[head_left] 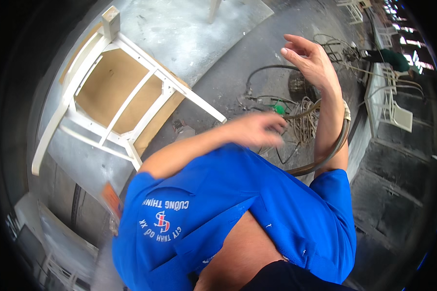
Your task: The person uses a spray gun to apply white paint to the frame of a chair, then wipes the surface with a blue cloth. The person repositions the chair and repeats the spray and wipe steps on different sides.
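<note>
My right hand is raised over the grey floor, palm open and fingers spread, with nothing in it. A tan rubber hose loops around my right forearm near the elbow. My left hand reaches across my blue shirt toward the hose's near end. It is blurred by motion, so its grip cannot be made out. Just beyond it lie a tangle of pale cables and a small green fitting.
A white wooden chair frame with a plywood seat lies tipped over at the left. A black hose curves over the floor ahead. White chairs stand at the right, with a person in green behind them.
</note>
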Demonstrator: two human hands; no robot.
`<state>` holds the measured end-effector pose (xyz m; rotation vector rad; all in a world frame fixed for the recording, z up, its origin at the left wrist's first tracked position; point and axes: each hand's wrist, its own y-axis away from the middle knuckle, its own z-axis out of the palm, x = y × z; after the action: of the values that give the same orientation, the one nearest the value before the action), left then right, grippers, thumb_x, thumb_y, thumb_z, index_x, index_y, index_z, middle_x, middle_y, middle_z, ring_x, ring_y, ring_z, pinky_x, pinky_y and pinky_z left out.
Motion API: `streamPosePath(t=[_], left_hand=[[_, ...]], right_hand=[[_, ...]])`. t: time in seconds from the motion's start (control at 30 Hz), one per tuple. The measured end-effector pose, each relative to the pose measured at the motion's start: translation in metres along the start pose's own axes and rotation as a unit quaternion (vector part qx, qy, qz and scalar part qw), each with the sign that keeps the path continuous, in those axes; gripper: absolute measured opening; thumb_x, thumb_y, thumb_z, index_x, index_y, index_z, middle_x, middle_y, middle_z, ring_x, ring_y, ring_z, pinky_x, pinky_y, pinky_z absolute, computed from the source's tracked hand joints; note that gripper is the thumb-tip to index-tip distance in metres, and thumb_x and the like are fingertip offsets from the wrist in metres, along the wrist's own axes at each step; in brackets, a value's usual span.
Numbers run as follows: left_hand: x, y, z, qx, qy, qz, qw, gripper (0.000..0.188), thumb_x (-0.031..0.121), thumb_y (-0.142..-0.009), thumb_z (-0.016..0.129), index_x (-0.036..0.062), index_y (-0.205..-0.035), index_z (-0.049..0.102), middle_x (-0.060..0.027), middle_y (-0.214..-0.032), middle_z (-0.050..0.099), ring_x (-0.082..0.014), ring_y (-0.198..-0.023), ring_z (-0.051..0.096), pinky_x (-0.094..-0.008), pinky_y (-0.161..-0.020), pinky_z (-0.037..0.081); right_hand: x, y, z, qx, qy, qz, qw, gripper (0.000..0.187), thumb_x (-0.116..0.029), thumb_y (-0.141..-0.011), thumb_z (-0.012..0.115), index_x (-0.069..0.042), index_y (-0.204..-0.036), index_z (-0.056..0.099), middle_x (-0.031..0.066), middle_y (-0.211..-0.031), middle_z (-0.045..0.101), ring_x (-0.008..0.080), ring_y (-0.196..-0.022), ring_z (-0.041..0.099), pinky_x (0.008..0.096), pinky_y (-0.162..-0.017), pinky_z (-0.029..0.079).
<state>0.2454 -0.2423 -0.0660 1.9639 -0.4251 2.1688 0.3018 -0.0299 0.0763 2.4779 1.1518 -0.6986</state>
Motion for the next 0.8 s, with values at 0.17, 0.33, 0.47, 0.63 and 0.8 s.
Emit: streamPosePath(t=[0.17,0.33,0.47,0.63,0.8], left_hand=[[0.047,-0.059,0.089,-0.193,0.012,0.09,0.977,0.069,0.035,-0.09,0.073,0.0003,-0.143,0.045,-0.0227,-0.132,0.06,-0.0349,-0.125,0.058,-0.0441,-0.103,0.047],[0.067,-0.088,0.121,-0.11,-0.013,0.052,0.992,0.034,0.025,-0.092,0.07,0.0039,-0.11,0.05,-0.0133,-0.09,0.066,-0.03,-0.088,0.066,-0.0422,-0.078,0.051],[0.081,-0.099,0.133,-0.06,-0.025,0.073,0.995,0.027,0.019,-0.09,0.069,0.0043,-0.101,0.05,-0.0124,-0.083,0.065,-0.0296,-0.078,0.066,-0.0426,-0.072,0.05],[0.09,-0.098,0.147,-0.046,-0.054,0.149,0.986,0.022,0.014,-0.086,0.07,0.002,-0.095,0.054,-0.0169,-0.082,0.064,-0.0344,-0.081,0.065,-0.0437,-0.074,0.049],[0.092,-0.098,0.146,-0.091,-0.073,0.101,0.988,0.023,0.014,-0.083,0.063,-0.0003,-0.1,0.056,-0.021,-0.081,0.063,-0.0392,-0.081,0.062,-0.0479,-0.075,0.048]], right_hand=[[0.006,-0.012,0.009,-0.03,-0.034,-0.057,0.997,0.064,-0.049,-0.088,0.076,-0.004,-0.133,0.067,0.0186,-0.115,0.074,0.0279,-0.108,0.071,0.04,-0.09,0.057],[0.038,-0.033,0.016,-0.062,-0.025,-0.097,0.993,0.072,-0.054,-0.086,0.076,-0.004,-0.137,0.064,0.0206,-0.12,0.072,0.0306,-0.108,0.07,0.042,-0.091,0.057],[0.092,-0.033,0.069,-0.192,0.243,-0.116,0.944,0.095,-0.056,-0.08,0.08,-0.005,-0.153,0.045,0.0232,-0.144,0.058,0.0369,-0.132,0.057,0.0452,-0.108,0.049],[0.208,0.066,0.172,-0.333,0.431,-0.029,0.838,0.067,-0.038,-0.076,0.086,-0.01,-0.131,0.061,0.0186,-0.124,0.069,0.0395,-0.122,0.063,0.0468,-0.104,0.052],[0.309,0.104,0.212,-0.427,0.407,0.087,0.803,0.041,-0.022,-0.085,0.069,-0.003,-0.122,0.071,0.0214,-0.131,0.067,0.037,-0.117,0.068,0.0439,-0.1,0.055]])
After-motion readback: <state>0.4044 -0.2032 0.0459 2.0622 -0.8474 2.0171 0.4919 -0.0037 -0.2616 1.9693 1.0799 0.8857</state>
